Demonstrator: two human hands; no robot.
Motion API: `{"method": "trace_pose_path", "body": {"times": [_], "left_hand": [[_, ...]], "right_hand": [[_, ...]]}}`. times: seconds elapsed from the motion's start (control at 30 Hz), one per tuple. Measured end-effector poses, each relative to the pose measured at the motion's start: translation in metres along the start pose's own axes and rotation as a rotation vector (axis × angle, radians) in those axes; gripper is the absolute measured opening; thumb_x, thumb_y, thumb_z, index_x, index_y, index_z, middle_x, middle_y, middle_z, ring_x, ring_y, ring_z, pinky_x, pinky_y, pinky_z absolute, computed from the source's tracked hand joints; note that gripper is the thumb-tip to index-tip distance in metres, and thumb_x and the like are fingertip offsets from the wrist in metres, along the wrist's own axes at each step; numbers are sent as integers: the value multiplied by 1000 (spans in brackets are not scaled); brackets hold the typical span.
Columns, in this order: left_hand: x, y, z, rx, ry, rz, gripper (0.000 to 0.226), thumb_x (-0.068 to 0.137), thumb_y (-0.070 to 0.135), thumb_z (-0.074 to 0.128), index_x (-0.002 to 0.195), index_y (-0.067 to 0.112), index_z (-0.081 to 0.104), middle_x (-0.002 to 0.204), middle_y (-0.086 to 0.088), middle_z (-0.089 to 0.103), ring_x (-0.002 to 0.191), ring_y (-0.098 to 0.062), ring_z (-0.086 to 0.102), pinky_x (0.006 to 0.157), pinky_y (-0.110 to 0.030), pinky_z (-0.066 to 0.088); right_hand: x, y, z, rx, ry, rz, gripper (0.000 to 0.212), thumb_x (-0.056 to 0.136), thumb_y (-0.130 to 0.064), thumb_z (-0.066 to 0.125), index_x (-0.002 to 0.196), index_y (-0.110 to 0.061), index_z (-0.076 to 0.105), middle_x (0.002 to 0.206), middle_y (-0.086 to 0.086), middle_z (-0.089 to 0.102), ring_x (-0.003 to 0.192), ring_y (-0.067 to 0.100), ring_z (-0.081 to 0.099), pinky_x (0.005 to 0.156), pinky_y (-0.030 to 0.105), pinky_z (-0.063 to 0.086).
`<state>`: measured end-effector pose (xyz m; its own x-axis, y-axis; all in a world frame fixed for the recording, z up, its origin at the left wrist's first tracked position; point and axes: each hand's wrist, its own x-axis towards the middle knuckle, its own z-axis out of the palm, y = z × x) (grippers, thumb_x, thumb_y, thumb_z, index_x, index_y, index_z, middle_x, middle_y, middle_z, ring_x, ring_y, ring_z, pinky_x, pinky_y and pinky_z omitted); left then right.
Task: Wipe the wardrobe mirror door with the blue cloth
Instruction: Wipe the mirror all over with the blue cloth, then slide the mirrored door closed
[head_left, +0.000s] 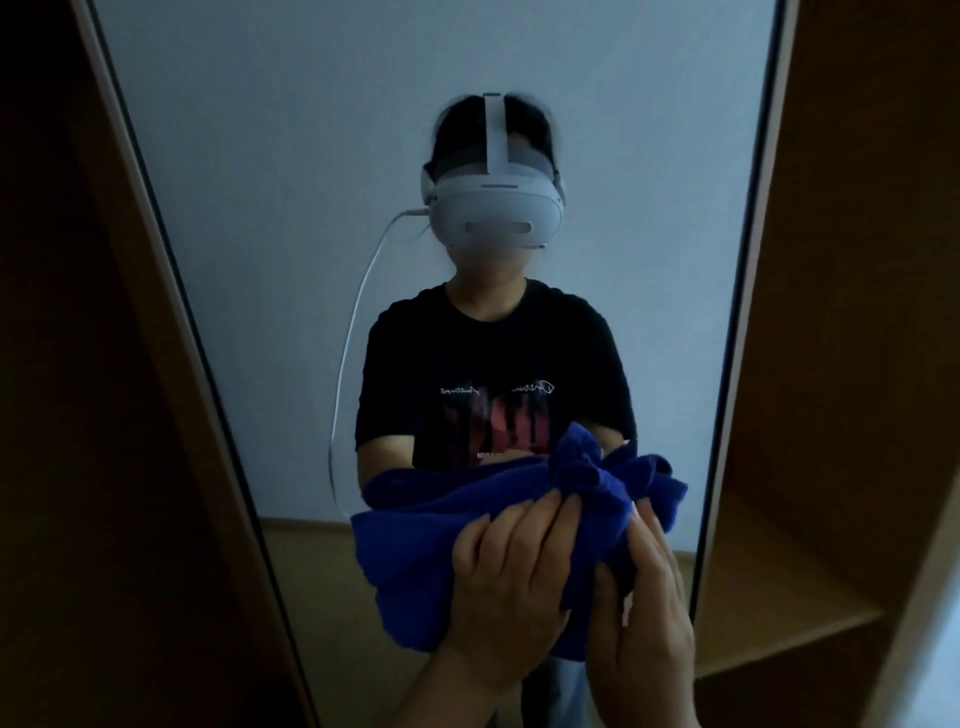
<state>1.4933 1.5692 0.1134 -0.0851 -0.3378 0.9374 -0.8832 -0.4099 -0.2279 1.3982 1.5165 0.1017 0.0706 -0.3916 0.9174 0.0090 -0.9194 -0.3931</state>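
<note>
The wardrobe mirror door fills the middle of the head view, tall and narrow, with a thin pale frame. It reflects a person in a dark T-shirt and a white headset. A bunched blue cloth hangs in front of the mirror's lower part. My left hand grips the cloth from below, fingers curled over its folds. My right hand holds the cloth's right side, its fingertips buried in the fabric. Whether the cloth touches the glass I cannot tell.
Brown wooden wardrobe panels flank the mirror, a dark one on the left and a lighter one on the right. An open wooden shelf sits at lower right. The room is dim.
</note>
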Motion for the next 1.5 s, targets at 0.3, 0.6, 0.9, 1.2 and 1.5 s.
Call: {"method": "trace_pose_path", "body": {"times": [0.3,0.6,0.9,1.2,1.5], "left_hand": [[42,-15,-35,-63,13,-51,48,78,27,52,122,12,43,116,-3,46,98,-20,46,83,-37,33],[59,-41,-26,27,114,27,50,80,30,55,125,12,42,117,-4,45,98,-21,45,81,-36,33],[-31,-20,-19,-49,-131,-21,45,80,30,46,122,13,43,117,-2,44,98,-20,45,82,-34,33],[-12,-49,-95,-810,-133,-724,30,68,46,58,94,57,49,85,13,61,75,-2,59,65,-16,48],[5,-92,-127,-965,-169,-756,31,66,41,56,96,49,59,96,16,62,83,-1,62,72,-12,47]], "right_hand": [[42,-40,-7,89,-6,-50,39,97,-28,41,132,-11,39,123,2,52,114,14,52,92,33,46],[54,-31,22,134,43,-45,37,100,-34,36,129,-11,39,110,22,64,95,23,64,79,29,52],[-24,-2,8,121,-168,20,39,99,-36,37,131,-16,41,130,-8,49,115,7,50,99,19,41],[76,2,-53,20,87,88,37,87,-29,49,114,-6,55,114,11,50,108,16,45,91,38,44],[108,7,-49,385,-94,530,31,101,-19,35,127,-12,51,103,-4,61,97,2,58,84,24,48]]}}
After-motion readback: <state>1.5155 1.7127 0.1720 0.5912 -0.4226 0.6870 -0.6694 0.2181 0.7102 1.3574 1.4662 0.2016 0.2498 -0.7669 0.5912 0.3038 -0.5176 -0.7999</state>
